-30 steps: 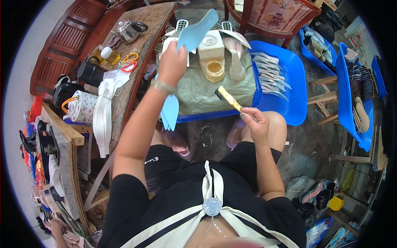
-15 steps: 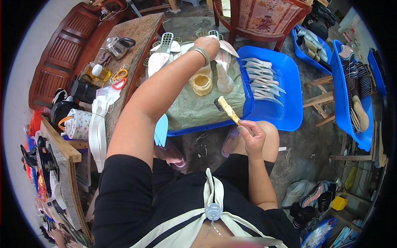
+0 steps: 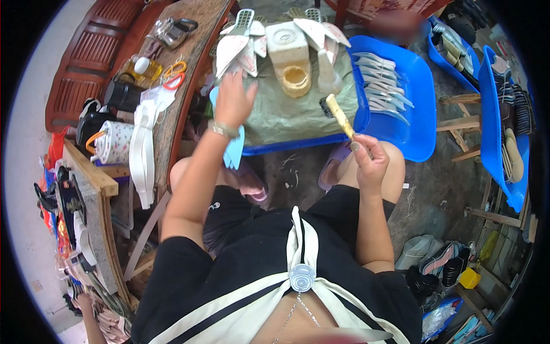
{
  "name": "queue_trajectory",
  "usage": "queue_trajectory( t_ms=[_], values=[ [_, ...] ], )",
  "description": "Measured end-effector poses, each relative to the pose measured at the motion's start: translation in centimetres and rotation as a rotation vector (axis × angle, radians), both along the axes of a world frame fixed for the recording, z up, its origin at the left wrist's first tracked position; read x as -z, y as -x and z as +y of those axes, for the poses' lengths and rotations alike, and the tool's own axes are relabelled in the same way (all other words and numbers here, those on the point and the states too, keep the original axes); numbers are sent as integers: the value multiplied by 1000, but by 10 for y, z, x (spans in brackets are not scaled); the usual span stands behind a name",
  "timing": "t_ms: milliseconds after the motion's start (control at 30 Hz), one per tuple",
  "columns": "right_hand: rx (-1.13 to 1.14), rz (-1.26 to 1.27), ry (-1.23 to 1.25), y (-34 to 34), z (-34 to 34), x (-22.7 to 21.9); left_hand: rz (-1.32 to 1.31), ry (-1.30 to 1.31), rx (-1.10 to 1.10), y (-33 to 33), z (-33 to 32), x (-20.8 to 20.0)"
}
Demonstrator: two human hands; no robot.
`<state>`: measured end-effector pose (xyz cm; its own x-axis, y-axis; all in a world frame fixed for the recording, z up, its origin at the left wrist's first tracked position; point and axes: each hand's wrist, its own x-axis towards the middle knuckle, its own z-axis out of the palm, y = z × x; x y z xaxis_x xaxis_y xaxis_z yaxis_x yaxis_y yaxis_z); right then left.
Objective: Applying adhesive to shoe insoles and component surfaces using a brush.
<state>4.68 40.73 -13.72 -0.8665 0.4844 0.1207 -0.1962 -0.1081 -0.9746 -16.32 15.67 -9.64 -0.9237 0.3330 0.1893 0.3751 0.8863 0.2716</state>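
My right hand (image 3: 371, 162) grips a small brush (image 3: 342, 118) by its yellowed handle. Its dark bristles point up and left, beside a glue-crusted, open-mouthed jar (image 3: 296, 81). My left hand (image 3: 235, 101), slightly blurred, reaches over the left side of the covered work surface (image 3: 275, 123) with its thumb apart from its fingers. White printed shoe pieces (image 3: 234, 50) lie just beyond those fingertips. Light blue insole-shaped pieces (image 3: 234, 150) show beside the left wrist. Behind the jar stands a white plastic container (image 3: 286, 45), and to its right a whitish translucent bottle-like piece (image 3: 328, 75).
On the right a blue tub (image 3: 421, 126) holds rows of pale insole-like pieces (image 3: 381, 86). Further right stand more blue tubs (image 3: 492, 143) on wooden supports. A stone-topped table (image 3: 197, 37) at left carries a glass kettle (image 3: 172, 31) and orange-handled scissors (image 3: 175, 74). Someone's arm (image 3: 89, 315) appears at lower left.
My left hand has moved from the far middle of the work surface back to its near left side. The right hand still holds the brush. The view has shifted slightly.
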Motion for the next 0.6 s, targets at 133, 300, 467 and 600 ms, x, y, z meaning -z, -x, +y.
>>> queue_trajectory(
  t_ms=[133, 300, 467, 600],
  values=[
    [-30, -42, -7, 6, -11, 1, -184, 429, -242, -90, -43, 61],
    [-81, -67, -125, 17, -26, -5, -116, 128, -186, -96, -94, 88],
    [-60, -110, -449, 53, -32, -11, -115, -142, -126, -96, -116, 78],
    [-10, -63, -956, 107, -21, -15, -7, -247, -225, -107, -126, 51]
  ],
)
